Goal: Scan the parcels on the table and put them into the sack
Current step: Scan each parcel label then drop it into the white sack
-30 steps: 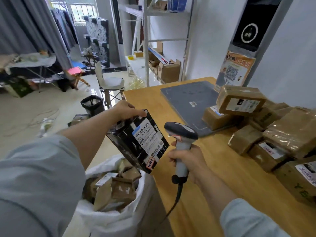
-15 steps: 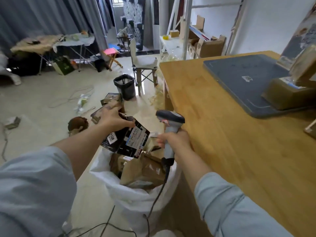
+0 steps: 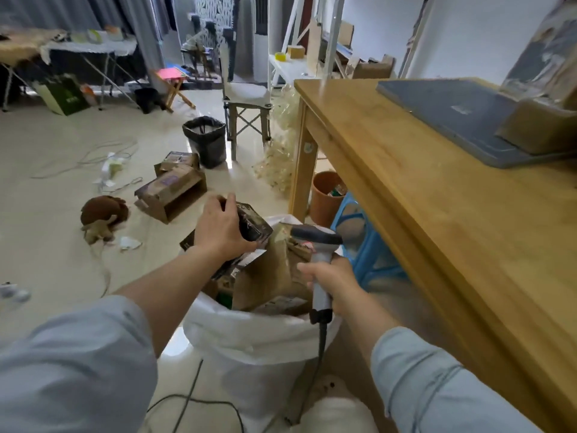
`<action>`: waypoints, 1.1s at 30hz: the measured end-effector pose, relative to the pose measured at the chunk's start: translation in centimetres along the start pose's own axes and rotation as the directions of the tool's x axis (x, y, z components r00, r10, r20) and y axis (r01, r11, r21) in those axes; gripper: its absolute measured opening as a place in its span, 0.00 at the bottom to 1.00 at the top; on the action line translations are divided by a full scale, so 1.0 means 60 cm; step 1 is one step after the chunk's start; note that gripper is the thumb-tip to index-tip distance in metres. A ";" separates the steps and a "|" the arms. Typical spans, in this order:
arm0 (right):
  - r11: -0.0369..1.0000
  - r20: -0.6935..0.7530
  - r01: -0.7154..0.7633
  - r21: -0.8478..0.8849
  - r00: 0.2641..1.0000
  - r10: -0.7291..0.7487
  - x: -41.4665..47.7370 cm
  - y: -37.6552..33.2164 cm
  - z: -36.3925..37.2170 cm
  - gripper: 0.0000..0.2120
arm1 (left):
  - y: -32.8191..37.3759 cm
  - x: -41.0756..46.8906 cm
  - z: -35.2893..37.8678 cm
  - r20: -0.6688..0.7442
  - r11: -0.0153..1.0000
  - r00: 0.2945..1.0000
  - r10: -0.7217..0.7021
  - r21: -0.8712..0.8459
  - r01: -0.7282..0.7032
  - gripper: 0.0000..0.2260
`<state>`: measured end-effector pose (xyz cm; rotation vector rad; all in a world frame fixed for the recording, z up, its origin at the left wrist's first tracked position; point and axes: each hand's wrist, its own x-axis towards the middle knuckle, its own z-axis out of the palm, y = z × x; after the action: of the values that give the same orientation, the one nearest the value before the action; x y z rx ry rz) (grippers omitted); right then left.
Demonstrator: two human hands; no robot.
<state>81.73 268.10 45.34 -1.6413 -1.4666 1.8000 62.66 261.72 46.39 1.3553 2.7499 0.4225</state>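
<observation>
- Cluttered room: pale floor (image 3: 46, 232) strewn with cables, flattened cartons, a black bin (image 3: 206, 140); wooden table (image 3: 452, 232) on the right, white sack (image 3: 249, 335) standing at its near corner.
- Left hand (image 3: 223, 231) is clamped over a black parcel (image 3: 251, 225), holding it at the sack mouth, on top of the load; release not yet done.
- Right hand (image 3: 331, 276) is wrapped around the grip of the scanner (image 3: 315, 242), head aimed left over the sack, cord hanging down the sack's side.
- Sack contents: several brown-wrapped parcels (image 3: 274, 276) heaped up to the rim; looks close to full, so the black one may sit proud or slide off.
- Remaining: at least one brown parcel on the table (image 3: 537, 128), on the grey mat (image 3: 452, 117) at frame right; rest of the table is out of view, count unknown.
- Judgement: mid-task, drop step in hand.
</observation>
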 end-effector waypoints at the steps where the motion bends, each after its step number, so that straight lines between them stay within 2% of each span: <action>1: 0.999 -0.010 0.011 -0.032 1.000 -0.012 -0.001 0.006 0.007 0.21 | -0.006 -0.002 0.006 -0.014 1.000 1.000 0.019 0.004 -0.019 0.53; 3: 0.996 -0.018 0.045 -0.083 0.999 -0.047 0.004 0.015 0.022 0.26 | -0.014 -0.002 0.016 -0.058 0.998 0.997 0.057 0.017 -0.056 0.55; 5: 0.989 -0.010 0.081 -0.124 0.996 -0.083 0.009 0.023 0.032 0.27 | -0.021 -0.001 0.027 -0.043 0.994 0.995 0.095 0.050 -0.093 0.55; 8: 0.988 -0.001 0.072 -0.134 0.997 -0.073 0.029 0.034 0.036 0.28 | -0.030 -0.002 0.051 0.088 0.989 0.987 0.132 0.061 -0.138 0.54; 13: 0.983 0.017 -0.070 -0.168 0.997 0.074 0.062 0.065 0.025 0.25 | -0.056 -0.002 0.091 0.335 0.989 0.930 0.149 -0.066 -0.134 0.43; 15: 0.986 0.033 -0.096 -0.136 0.994 0.101 0.073 0.073 0.026 0.23 | -0.065 0.005 0.105 0.354 0.986 0.921 0.161 -0.091 -0.137 0.39; 18: 0.981 0.043 -0.112 -0.161 0.992 0.120 0.091 0.077 0.032 0.21 | -0.076 0.016 0.125 0.385 0.994 0.919 0.085 -0.102 -0.049 0.38; 19: 0.978 0.012 -0.087 -0.188 0.996 0.090 0.095 0.076 0.034 0.19 | -0.079 0.020 0.130 0.405 0.994 0.912 0.063 -0.109 -0.020 0.37; 21: 0.945 -0.076 0.034 -0.324 0.995 -0.062 0.109 0.073 0.039 0.14 | -0.083 0.026 0.137 0.423 0.984 0.905 0.043 -0.174 0.035 0.32; 23: 0.895 -0.097 0.134 -0.425 0.976 -0.193 0.114 0.053 0.050 0.11 | -0.086 0.029 0.140 0.414 0.961 0.910 0.014 -0.256 0.102 0.27; 27: 0.872 0.092 0.306 -0.382 0.951 -0.294 0.109 -0.016 0.083 0.11 | -0.096 0.032 0.142 0.416 0.953 0.909 -0.015 -0.270 0.139 0.19; 30: 0.859 0.267 0.356 -0.368 0.925 -0.269 0.114 -0.054 0.121 0.13 | -0.101 0.030 0.139 0.425 0.878 0.904 -0.057 -0.409 0.248 0.16; 33: 0.852 0.363 0.372 -0.370 0.901 -0.236 0.126 -0.063 0.172 0.12 | -0.103 0.022 0.139 0.441 0.820 0.893 -0.085 -0.478 0.314 0.16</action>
<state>69.00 270.72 42.38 -1.2190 -2.2620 1.6769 58.40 261.01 36.87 0.8702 2.1636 0.7383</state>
